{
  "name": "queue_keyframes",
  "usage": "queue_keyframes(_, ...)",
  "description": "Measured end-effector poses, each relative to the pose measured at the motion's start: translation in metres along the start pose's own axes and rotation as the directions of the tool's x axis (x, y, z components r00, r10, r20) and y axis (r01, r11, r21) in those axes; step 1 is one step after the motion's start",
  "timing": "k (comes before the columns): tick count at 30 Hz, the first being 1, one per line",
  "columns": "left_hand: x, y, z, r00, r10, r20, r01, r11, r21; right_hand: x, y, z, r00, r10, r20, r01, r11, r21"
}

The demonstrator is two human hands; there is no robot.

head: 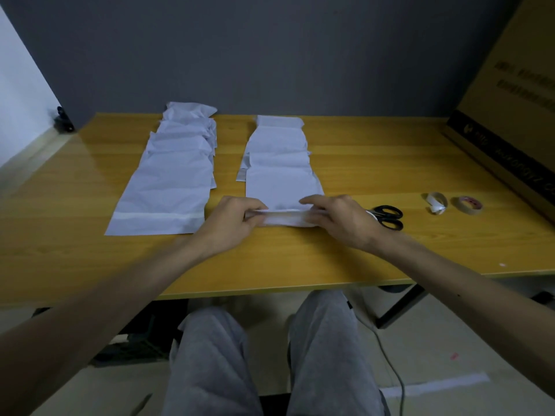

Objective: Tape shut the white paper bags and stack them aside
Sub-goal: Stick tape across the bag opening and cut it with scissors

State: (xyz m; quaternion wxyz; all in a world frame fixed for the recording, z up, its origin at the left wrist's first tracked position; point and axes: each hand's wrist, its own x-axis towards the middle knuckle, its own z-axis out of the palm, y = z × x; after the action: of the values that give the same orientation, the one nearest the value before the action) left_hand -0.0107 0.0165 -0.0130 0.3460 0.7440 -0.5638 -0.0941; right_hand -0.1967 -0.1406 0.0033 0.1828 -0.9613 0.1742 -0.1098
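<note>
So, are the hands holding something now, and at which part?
Yes. The left hand and right hand both pinch the nearest white paper bag of the right-hand row by its folded near edge, one at each end.

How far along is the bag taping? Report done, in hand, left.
Done: the near left-row bag bears a tape strip. In hand: left hand and right hand pinch the folded edge of the near right-row bag. Left: taping it, seemingly the bags behind; tape roll lies untouched.
</note>
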Motion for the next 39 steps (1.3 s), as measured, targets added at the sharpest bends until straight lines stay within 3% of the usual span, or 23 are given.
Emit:
queue_keyframes(11, 0.019, -0.004, 0.004, 0.99, -0.11, -0.083, 0.107, 0.994, -0.036, 0.015, 0.004, 0.008, 0.978, 0.189, -0.09, -0.176, 0.975, 0.134)
queue_keyframes(15, 0.019, -0.008, 0.005, 0.98, -0.191, -0.054, 0.182, 0.975, -0.129, 0.007, 0.005, -0.001, 0.973, 0.232, 0.0, -0.226, 0.947, 0.227)
queue_keyframes(18, 0.017, -0.007, 0.002, 0.972, -0.233, -0.005, 0.227, 0.954, -0.196, 0.0, 0.012, -0.008, 0.968, 0.242, 0.062, -0.249, 0.946, 0.207)
queue_keyframes(21, 0.014, -0.005, 0.002, 0.976, -0.217, 0.03, 0.218, 0.952, -0.214, -0.002, 0.016, -0.01, 0.975, 0.219, 0.036, -0.222, 0.956, 0.189)
queue_keyframes(33, 0.003, -0.002, -0.007, 0.974, -0.219, 0.059, 0.224, 0.967, -0.12, -0.002, 0.019, -0.012, 0.979, 0.169, 0.116, -0.182, 0.976, 0.117)
queue_keyframes(39, 0.007, -0.008, -0.007, 0.961, -0.266, 0.072, 0.272, 0.957, -0.103, 0.0, 0.019, -0.009, 0.977, 0.2, 0.073, -0.207, 0.974, 0.093)
